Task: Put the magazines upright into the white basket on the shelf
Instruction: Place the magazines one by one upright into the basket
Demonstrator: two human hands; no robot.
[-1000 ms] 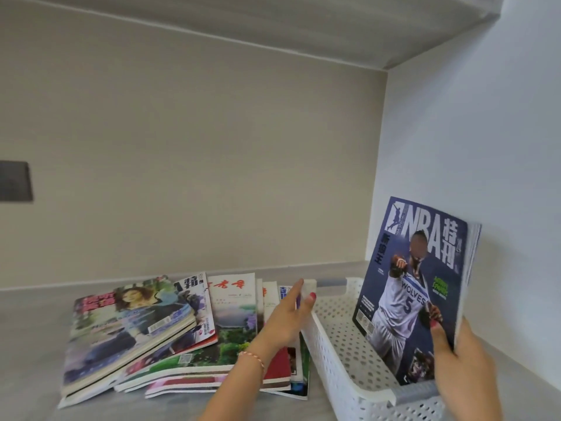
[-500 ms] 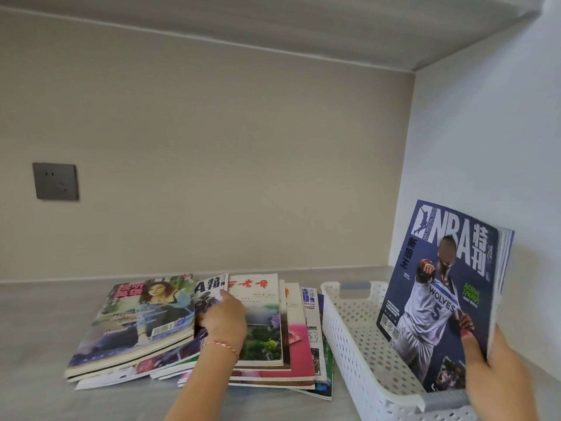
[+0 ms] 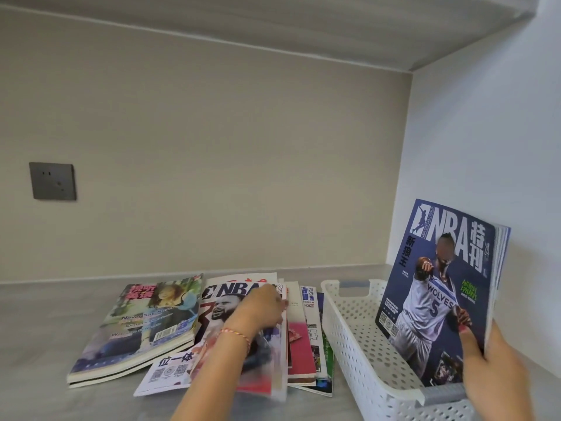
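Note:
A blue NBA magazine (image 3: 437, 268) stands upright in the white perforated basket (image 3: 343, 326) at the right, against the side wall. My right hand (image 3: 494, 375) grips its lower right edge, thumb on the cover. Left of the basket, several magazines lie flat and fanned out on the shelf. My left hand (image 3: 261, 308) grips the right edge of the top one, a white and red NBA magazine (image 3: 224, 302) with a player's face; its lower edge is blurred and lifted off the pile. A magazine with a woman on its cover (image 3: 145, 323) lies furthest left.
The grey shelf (image 3: 45, 344) runs to a beige back wall with a dark socket plate (image 3: 52, 180) at the left. A white side wall (image 3: 485, 132) stands right behind the basket. Another shelf board (image 3: 273, 22) lies overhead.
My left hand moved from the basket rim onto the pile, took the white and red NBA magazine and is raising its right edge. The blue magazine stays upright in my right hand.

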